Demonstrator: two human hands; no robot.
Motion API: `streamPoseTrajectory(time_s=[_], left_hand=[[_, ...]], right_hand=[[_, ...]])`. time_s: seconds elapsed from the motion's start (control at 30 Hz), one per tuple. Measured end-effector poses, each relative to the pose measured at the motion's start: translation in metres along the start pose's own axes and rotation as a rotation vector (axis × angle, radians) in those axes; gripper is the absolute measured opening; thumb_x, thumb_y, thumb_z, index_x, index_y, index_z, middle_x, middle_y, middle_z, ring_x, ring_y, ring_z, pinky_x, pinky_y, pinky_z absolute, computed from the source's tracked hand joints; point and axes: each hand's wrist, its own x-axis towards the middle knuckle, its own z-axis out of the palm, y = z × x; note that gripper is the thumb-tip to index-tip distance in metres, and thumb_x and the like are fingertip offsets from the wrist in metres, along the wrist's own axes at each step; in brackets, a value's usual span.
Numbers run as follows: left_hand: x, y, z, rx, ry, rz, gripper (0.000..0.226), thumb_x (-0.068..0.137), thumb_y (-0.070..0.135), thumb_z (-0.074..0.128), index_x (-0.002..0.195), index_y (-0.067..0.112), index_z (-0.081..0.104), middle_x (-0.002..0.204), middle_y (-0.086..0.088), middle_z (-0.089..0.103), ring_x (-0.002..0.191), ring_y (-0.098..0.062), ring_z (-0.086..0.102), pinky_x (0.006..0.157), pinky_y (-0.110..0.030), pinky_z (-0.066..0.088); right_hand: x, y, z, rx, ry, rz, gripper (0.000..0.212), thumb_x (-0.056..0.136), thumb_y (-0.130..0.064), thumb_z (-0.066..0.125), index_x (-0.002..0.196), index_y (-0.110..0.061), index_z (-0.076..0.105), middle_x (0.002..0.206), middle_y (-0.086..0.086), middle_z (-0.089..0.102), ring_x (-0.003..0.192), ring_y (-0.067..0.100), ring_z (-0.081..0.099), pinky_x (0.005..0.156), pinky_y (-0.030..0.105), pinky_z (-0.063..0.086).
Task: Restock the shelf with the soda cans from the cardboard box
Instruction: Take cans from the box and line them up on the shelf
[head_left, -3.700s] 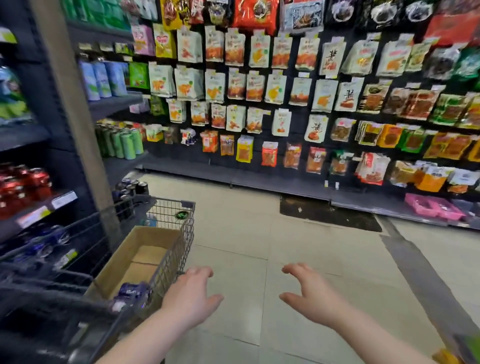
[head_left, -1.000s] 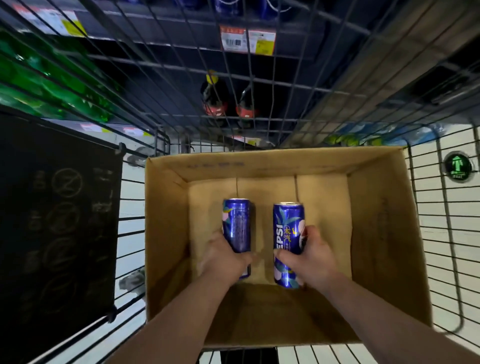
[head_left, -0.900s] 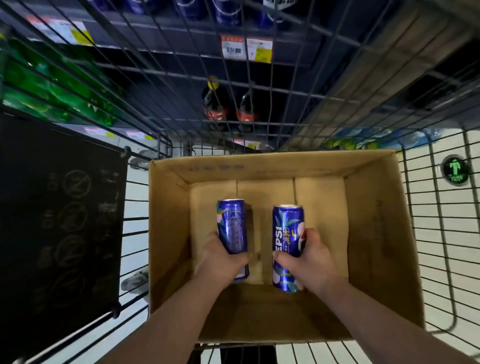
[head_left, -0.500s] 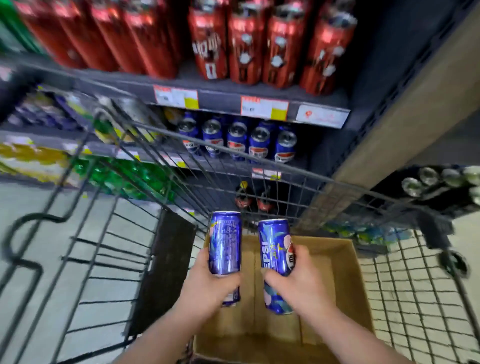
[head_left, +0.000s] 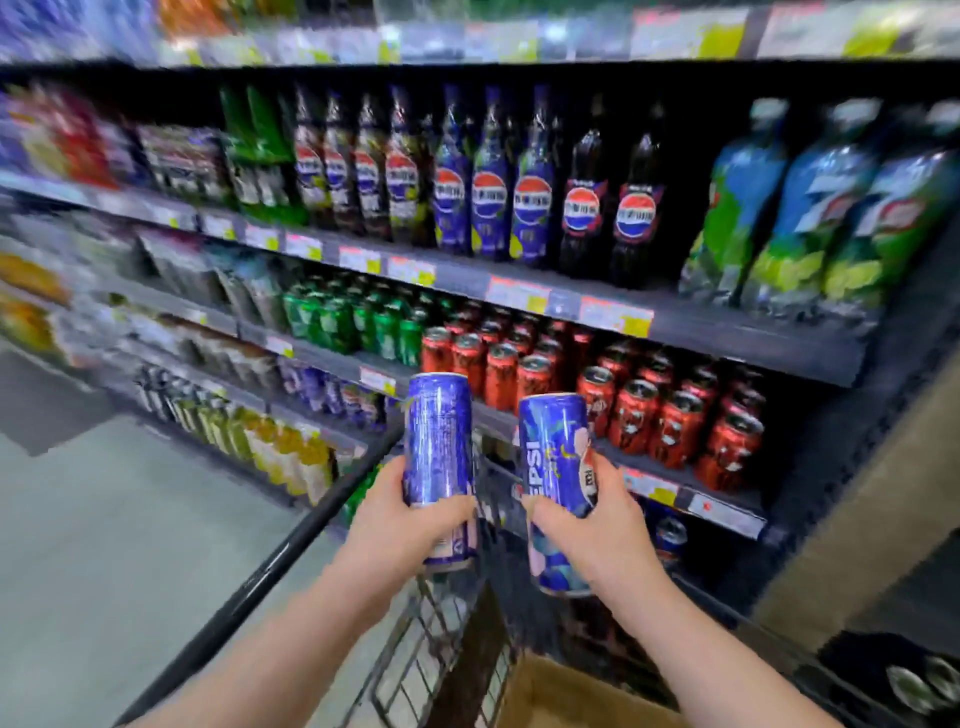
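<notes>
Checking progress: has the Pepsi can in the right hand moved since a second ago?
Yes. The Pepsi can, in the right hand, rose out of the cardboard box, up toward the red cans.

Both blue cans have come out of the cardboard box (head_left: 561, 696). A second ago they were down inside it; now my left hand (head_left: 410, 525) holds the left can (head_left: 439, 436) and my right hand (head_left: 597, 530) the right can (head_left: 553, 457), both upright and well above the box. Before that my hands were empty. The cans have risen level with the red cans (head_left: 675, 415) on the shelf (head_left: 675, 488) beyond the box.
</notes>
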Motion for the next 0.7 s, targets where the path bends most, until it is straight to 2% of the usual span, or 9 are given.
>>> streamPoseTrajectory(time_s=[0.1, 0.23, 0.33, 0.4, 0.5, 0.6, 0.67, 0.7], left_hand=[[-0.003, 0.023, -0.058, -0.026, 0.070, 0.068, 0.063, 0.034, 0.044, 0.068, 0.091, 0.022, 0.056, 0.088, -0.008, 0.069, 0.071, -0.019, 0.064, 0.068, -0.034, 0.054], [-0.011, 0.037, -0.151, -0.027, 0.125, 0.125, 0.055, 0.041, 0.030, 0.073, 0.092, 0.019, 0.057, 0.082, -0.003, 0.069, 0.062, -0.007, 0.063, 0.058, -0.020, 0.051], [-0.018, 0.033, -0.237, 0.001, 0.172, 0.130, 0.057, 0.039, 0.033, 0.072, 0.093, 0.020, 0.057, 0.085, -0.004, 0.069, 0.070, -0.016, 0.064, 0.064, -0.025, 0.051], [-0.019, 0.026, -0.300, 0.018, 0.224, 0.120, 0.055, 0.042, 0.033, 0.072, 0.094, 0.022, 0.057, 0.090, -0.006, 0.070, 0.079, -0.022, 0.067, 0.069, -0.031, 0.052], [-0.023, 0.017, -0.386, 0.024, 0.298, 0.117, 0.054, 0.042, 0.033, 0.072, 0.093, 0.024, 0.056, 0.093, -0.007, 0.069, 0.086, -0.026, 0.068, 0.073, -0.034, 0.053], [-0.027, 0.015, -0.454, -0.015, 0.332, 0.114, 0.047, 0.049, 0.027, 0.070, 0.093, 0.022, 0.054, 0.093, -0.007, 0.068, 0.075, -0.019, 0.065, 0.062, -0.027, 0.052], [-0.027, 0.011, -0.486, -0.040, 0.330, 0.110, 0.048, 0.052, 0.025, 0.068, 0.097, 0.021, 0.053, 0.092, -0.008, 0.067, 0.070, -0.016, 0.063, 0.055, -0.021, 0.049], [-0.025, 0.009, -0.500, -0.054, 0.332, 0.113, 0.049, 0.052, 0.024, 0.068, 0.098, 0.021, 0.053, 0.092, -0.008, 0.067, 0.069, -0.015, 0.063, 0.053, -0.019, 0.048]], right_hand=[[-0.007, -0.045, 0.036, 0.033, -0.066, -0.098, 0.034, 0.072, -0.017, 0.075, 0.079, -0.037, 0.048, 0.085, -0.012, 0.063, 0.069, -0.005, 0.056, 0.063, 0.013, 0.043], [-0.018, -0.094, 0.113, 0.081, -0.127, -0.189, 0.038, 0.070, -0.012, 0.076, 0.081, -0.037, 0.048, 0.079, -0.019, 0.061, 0.057, -0.016, 0.055, 0.056, 0.001, 0.041], [-0.032, -0.128, 0.191, 0.131, -0.154, -0.215, 0.037, 0.070, -0.010, 0.075, 0.085, -0.033, 0.050, 0.078, -0.019, 0.061, 0.056, -0.015, 0.056, 0.056, 0.001, 0.042], [-0.044, -0.150, 0.248, 0.173, -0.185, -0.215, 0.034, 0.071, -0.012, 0.074, 0.090, -0.031, 0.052, 0.082, -0.017, 0.064, 0.062, -0.009, 0.059, 0.059, 0.007, 0.045], [-0.063, -0.176, 0.327, 0.202, -0.231, -0.200, 0.040, 0.071, -0.015, 0.075, 0.103, -0.025, 0.053, 0.092, -0.007, 0.067, 0.080, 0.008, 0.064, 0.075, 0.027, 0.050], [-0.076, -0.197, 0.386, 0.227, -0.274, -0.157, 0.036, 0.071, -0.013, 0.075, 0.098, -0.024, 0.054, 0.087, -0.007, 0.066, 0.081, 0.017, 0.064, 0.081, 0.035, 0.051], [-0.080, -0.206, 0.414, 0.218, -0.289, -0.144, 0.032, 0.072, -0.012, 0.074, 0.092, -0.025, 0.052, 0.085, -0.008, 0.064, 0.079, 0.016, 0.063, 0.078, 0.035, 0.051], [-0.080, -0.211, 0.426, 0.219, -0.293, -0.145, 0.033, 0.073, -0.012, 0.073, 0.095, -0.025, 0.052, 0.086, -0.008, 0.063, 0.078, 0.015, 0.062, 0.075, 0.034, 0.051]])
